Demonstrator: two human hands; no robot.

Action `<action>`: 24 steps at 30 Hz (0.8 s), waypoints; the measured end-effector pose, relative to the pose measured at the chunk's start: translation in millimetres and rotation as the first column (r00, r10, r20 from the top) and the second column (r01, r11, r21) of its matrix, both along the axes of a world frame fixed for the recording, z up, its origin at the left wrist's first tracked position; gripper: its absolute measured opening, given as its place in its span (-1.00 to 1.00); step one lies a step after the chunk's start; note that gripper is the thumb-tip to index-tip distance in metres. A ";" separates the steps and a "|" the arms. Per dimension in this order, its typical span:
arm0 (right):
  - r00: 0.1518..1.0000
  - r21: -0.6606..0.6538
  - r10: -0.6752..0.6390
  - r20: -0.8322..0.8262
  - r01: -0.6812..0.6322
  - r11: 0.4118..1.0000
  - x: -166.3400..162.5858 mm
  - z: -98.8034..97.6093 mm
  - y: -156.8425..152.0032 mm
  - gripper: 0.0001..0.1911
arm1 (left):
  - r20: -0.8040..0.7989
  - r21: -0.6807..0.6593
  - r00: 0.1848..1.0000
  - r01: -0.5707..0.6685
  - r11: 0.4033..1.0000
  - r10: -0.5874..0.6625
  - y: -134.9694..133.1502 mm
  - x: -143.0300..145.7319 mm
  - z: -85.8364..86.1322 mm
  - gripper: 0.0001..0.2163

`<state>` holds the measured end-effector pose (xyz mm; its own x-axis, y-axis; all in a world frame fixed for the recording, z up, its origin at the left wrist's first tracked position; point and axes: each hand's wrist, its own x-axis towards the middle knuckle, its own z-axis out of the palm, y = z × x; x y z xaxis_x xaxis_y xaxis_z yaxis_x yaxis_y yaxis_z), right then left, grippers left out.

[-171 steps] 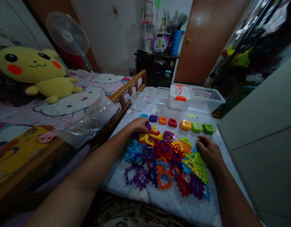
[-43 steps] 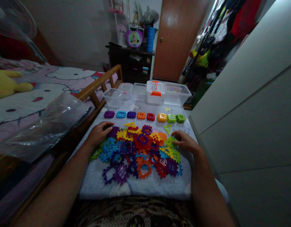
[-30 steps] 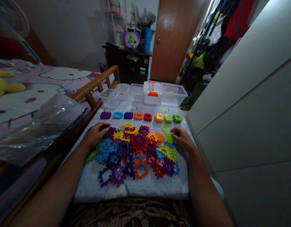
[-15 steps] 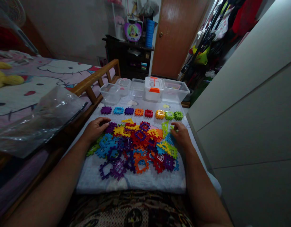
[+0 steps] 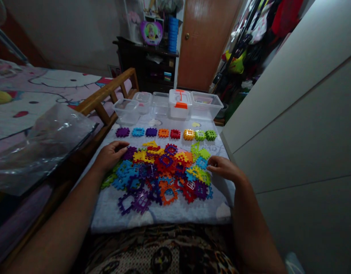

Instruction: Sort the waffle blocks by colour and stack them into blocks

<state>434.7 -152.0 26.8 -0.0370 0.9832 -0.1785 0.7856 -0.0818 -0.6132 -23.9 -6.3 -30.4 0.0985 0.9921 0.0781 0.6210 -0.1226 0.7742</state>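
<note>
Right hand (image 5: 224,167) has pulled back toward the near edge on my feed, and the light-green square (image 5: 204,153) it had at its fingers half a second ago now lies at the pile's far right corner. Loose pieces (image 5: 166,163) are flat plastic with chunky notched edges, some with window cutouts, in purple, red, orange, yellow, green and blue, heaped mid-table on a pale cloth (image 5: 107,217). Too overlapped for me to count, sorry. Behind them I get eight blocks (image 5: 163,133) in a row, then five clear containers (image 5: 179,111). Right fingers are curled right by a light-blue piece (image 5: 202,163); can't tell if they're gripping it. Left hand (image 5: 110,155) is loosely curved, thumb and fingertips slightly apart, just beside a dark purple piece (image 5: 130,153).
</note>
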 end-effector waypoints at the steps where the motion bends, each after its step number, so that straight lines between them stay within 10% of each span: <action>1: 1.000 -0.018 0.008 0.008 -0.008 1.000 -2.6 0.3 -6.9 -0.90 | -0.004 0.002 1.000 0.001 1.000 -0.001 0.1 0.0 0.1 -0.58; 16: 0.857 0.070 -0.193 -0.478 0.256 0.964 -18.4 -1.4 -17.3 -0.74 | -0.005 0.013 1.000 0.022 1.000 -0.022 2.1 0.3 1.2 -0.56; 21: 0.813 0.390 -0.348 -0.467 0.543 0.744 -12.7 -5.1 5.8 -0.76 | 0.002 0.012 1.000 0.024 1.000 -0.024 2.6 0.1 2.5 -0.50; 24: 0.877 0.601 -0.398 -0.268 0.475 0.643 -15.3 -16.3 16.5 -0.88 | 0.012 0.021 1.000 0.026 0.999 -0.026 3.6 -0.6 0.6 -0.50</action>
